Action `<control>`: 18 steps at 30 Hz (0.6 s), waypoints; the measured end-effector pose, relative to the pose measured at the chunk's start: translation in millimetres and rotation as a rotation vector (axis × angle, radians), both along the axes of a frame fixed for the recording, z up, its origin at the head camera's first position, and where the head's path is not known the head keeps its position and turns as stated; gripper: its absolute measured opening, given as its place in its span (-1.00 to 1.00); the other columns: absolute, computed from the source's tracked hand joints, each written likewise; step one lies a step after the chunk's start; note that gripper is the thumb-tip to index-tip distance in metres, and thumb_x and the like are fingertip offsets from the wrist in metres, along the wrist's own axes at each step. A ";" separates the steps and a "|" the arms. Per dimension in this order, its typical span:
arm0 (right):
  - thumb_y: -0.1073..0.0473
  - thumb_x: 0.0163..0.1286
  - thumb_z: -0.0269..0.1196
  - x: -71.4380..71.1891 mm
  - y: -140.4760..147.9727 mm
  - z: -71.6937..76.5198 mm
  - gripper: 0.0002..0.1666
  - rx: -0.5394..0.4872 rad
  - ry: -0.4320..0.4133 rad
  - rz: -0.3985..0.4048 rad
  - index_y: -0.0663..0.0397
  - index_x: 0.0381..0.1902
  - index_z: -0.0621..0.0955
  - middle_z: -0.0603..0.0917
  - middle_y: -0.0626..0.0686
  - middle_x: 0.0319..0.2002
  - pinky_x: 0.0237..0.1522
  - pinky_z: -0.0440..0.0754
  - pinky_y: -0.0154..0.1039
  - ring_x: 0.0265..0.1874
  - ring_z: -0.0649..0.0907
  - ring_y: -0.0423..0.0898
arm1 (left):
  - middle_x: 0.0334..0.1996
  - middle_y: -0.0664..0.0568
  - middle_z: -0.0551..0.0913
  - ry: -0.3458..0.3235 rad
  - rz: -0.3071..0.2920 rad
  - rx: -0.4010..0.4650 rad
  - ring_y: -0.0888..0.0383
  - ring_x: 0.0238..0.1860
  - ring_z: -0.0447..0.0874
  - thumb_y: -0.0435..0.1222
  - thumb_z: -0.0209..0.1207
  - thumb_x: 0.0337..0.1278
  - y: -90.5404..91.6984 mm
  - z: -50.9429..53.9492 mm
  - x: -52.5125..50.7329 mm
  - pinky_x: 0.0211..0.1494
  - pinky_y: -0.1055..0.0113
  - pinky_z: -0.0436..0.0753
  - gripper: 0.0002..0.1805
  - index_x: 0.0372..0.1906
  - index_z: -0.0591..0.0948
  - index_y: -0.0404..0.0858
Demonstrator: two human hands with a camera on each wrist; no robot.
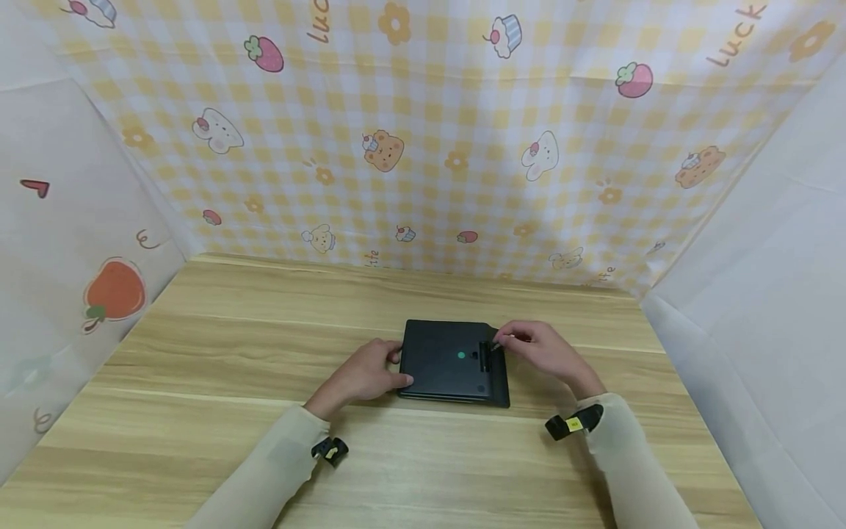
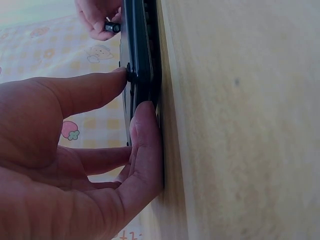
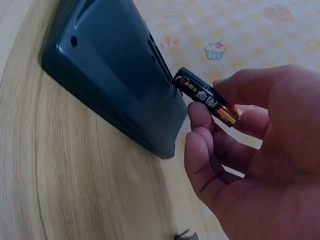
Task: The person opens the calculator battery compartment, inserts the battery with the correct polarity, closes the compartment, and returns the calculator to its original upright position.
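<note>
A black calculator (image 1: 436, 367) lies back side up on the table, with an open battery slot (image 1: 485, 358) near its right end. At its left edge my left hand (image 1: 370, 372) grips it, the thumb on the upward face and the fingers against the side. My right hand (image 1: 540, 350) pinches a black and copper AA-size battery (image 3: 206, 96) between thumb and fingers. The battery's dark end is at the slot; whether it touches the slot cannot be told. In the left wrist view, the battery (image 2: 112, 27) shows beyond the calculator.
The wooden table (image 1: 264, 330) carries the calculator near its middle. A yellow checked cloth (image 1: 429, 184) hangs behind it, and white cloths (image 1: 747, 242) stand at both sides. Both wrists wear black strapped devices (image 1: 573, 424).
</note>
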State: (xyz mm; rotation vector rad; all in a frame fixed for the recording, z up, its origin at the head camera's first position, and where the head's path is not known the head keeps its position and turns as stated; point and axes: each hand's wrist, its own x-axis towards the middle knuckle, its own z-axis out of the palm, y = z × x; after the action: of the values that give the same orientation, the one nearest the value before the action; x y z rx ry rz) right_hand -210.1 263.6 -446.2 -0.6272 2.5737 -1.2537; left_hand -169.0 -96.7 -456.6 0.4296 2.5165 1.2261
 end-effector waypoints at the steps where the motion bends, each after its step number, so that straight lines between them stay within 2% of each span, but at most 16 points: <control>1: 0.23 0.73 0.20 -0.3 -1.7 0.0 -0.76 0.009 0.002 0.002 0.16 0.05 0.80 0.78 0.08 -0.03 -0.11 0.63 -0.20 -0.15 0.63 0.01 | -0.29 -0.02 0.49 0.025 -0.015 0.007 0.21 -0.52 0.36 -0.31 0.49 0.33 -2.0 -5.7 -1.7 -0.43 0.33 0.36 -0.65 -0.01 0.59 -0.40; 7: 0.23 0.73 0.19 -2.4 -10.3 -0.3 -0.75 0.046 -0.003 0.015 0.13 0.03 0.80 0.78 0.06 -0.05 -0.14 0.64 -0.16 -0.21 0.60 -0.02 | -0.30 -0.02 0.48 0.022 -0.016 0.019 0.22 -0.52 0.36 -0.31 0.48 0.33 -1.9 -4.2 -0.6 -0.44 0.34 0.35 -0.66 -0.01 0.58 -0.40; 8: 0.23 0.73 0.18 -2.6 -11.5 -0.2 -0.75 0.051 -0.005 0.015 0.13 0.02 0.80 0.78 0.05 -0.05 -0.13 0.64 -0.15 -0.21 0.61 -0.02 | -0.29 -0.04 0.50 -0.003 0.000 0.013 0.21 -0.52 0.36 -0.34 0.49 0.31 0.1 1.3 1.2 -0.43 0.34 0.35 -0.65 0.00 0.59 -0.40; 14: 0.23 0.70 0.17 -3.5 -18.3 -0.2 -0.74 0.087 0.002 0.019 0.11 -0.01 0.81 0.80 0.02 -0.05 -0.03 0.68 -0.07 -0.16 0.66 -0.04 | -0.25 -0.04 0.52 -0.017 0.024 -0.010 0.20 -0.51 0.38 -0.33 0.51 0.32 1.9 -1.1 0.4 -0.43 0.33 0.37 -0.60 0.08 0.60 -0.41; 18: 0.20 0.69 0.20 -4.2 -23.0 -1.2 -0.77 0.095 0.016 0.013 0.09 -0.01 0.79 0.78 -0.02 -0.13 -0.11 0.65 -0.12 -0.24 0.63 -0.07 | -0.26 -0.03 0.52 -0.017 0.027 -0.011 0.20 -0.51 0.38 -0.33 0.51 0.32 1.8 0.5 0.8 -0.42 0.32 0.37 -0.62 0.05 0.60 -0.39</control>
State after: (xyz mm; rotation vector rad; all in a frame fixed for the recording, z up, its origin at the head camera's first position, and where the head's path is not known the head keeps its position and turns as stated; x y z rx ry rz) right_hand -214.3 240.6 -447.3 -0.6363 2.6199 -1.1193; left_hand -168.2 -94.9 -456.0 0.3827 2.5211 1.2200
